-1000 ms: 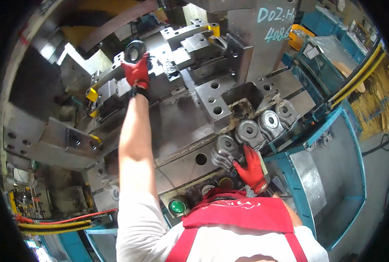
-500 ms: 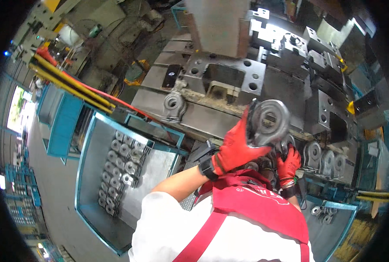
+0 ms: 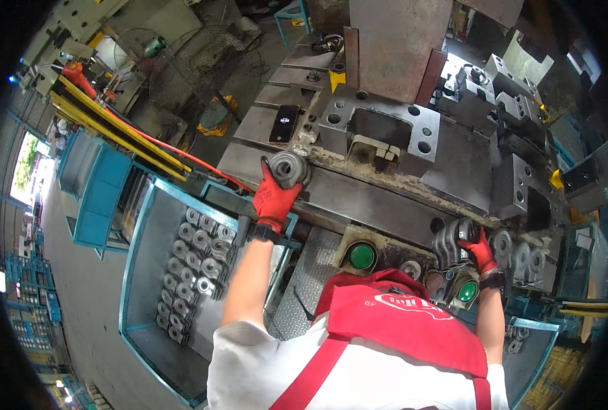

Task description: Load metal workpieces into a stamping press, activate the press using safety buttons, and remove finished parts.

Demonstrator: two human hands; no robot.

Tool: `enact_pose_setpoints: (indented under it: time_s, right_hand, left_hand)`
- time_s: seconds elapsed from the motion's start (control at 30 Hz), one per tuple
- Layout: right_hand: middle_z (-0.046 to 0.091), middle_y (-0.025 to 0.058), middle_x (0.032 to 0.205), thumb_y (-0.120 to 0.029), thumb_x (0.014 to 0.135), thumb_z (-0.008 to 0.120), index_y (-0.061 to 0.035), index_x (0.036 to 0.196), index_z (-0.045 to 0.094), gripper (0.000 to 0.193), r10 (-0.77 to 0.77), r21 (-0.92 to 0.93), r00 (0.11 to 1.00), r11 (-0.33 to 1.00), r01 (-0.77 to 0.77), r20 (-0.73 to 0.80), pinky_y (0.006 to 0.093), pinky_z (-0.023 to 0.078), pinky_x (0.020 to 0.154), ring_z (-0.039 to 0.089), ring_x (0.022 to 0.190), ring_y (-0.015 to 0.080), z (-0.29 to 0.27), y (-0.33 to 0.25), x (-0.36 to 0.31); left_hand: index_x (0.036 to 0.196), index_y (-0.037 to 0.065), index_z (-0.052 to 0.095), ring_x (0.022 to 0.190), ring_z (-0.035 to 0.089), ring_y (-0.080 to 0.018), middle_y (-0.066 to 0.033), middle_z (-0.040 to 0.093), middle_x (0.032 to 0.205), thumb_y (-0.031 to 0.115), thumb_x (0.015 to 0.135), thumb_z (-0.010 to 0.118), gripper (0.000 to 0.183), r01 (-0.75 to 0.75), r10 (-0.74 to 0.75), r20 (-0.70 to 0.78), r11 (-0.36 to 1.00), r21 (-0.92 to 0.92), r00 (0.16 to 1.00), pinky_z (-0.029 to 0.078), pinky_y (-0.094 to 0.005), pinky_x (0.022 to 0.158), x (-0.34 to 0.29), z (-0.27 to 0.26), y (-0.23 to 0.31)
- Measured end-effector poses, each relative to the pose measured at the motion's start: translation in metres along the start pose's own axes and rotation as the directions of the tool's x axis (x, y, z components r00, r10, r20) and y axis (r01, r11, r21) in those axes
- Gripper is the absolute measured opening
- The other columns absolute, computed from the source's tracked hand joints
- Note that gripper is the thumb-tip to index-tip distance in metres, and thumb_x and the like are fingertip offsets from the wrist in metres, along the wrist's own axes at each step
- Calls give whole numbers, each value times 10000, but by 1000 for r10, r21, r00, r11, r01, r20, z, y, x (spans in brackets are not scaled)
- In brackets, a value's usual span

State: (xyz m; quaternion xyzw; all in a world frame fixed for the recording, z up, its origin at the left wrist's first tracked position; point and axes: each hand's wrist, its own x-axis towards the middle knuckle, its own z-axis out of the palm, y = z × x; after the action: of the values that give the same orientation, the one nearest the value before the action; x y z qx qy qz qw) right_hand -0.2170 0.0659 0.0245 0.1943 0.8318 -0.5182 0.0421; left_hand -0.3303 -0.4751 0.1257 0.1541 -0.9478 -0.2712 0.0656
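My left hand (image 3: 275, 203), in a red glove, grips a thick grey ring-shaped metal part (image 3: 301, 171) at the left of the steel press bed (image 3: 358, 195). The ring's hole faces up; whether another part lies beneath it is hidden. At the bed's front right edge, my red-gloved right hand (image 3: 480, 254) closes round the right side of another grey metal part (image 3: 449, 244), which looks curved and layered. Its fingertips are partly hidden. Just right of this hand, several similar ring parts (image 3: 520, 258) stand in a row.
A blue-framed metal bin (image 3: 134, 273) at left holds rows of ring parts (image 3: 195, 260). A steel die block (image 3: 423, 140) sits behind the bed's front strip, with a phone (image 3: 285, 124) to its left. Green buttons (image 3: 363, 255) are near my apron. Another blue bin (image 3: 533, 322) stands lower right.
My left hand has carried the ring part from the middle to the bed's left side. My right hand has shifted slightly right with its part. The view has moved a little.
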Motion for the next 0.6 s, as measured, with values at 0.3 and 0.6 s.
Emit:
enact_pose_setpoints:
  time_s: [0.3,0.6]
  right_hand:
    - [528,104,1225,-123,602,809,-3,1310,364,845,73,163,997,984,-75,18,319,369,967,499,1112,221,-4,-4,-11]
    - [469,104,1266,-121,641,764,-2,1327,350,810,54,372,992,928,-8,-114,301,339,983,438,1166,193,-19,-109,-85]
  left_hand:
    - [1382,21,219,1026,518,-374,-233,550,1069,505,591,715,1052,-54,55,2,975,214,998,401,-456,880,42,48,-21]
    - [1337,-68,304,1286,317,-339,-248,356,1360,200,756,682,743,-355,217,-397,881,-314,892,217,-407,1078,-2,20,-23]
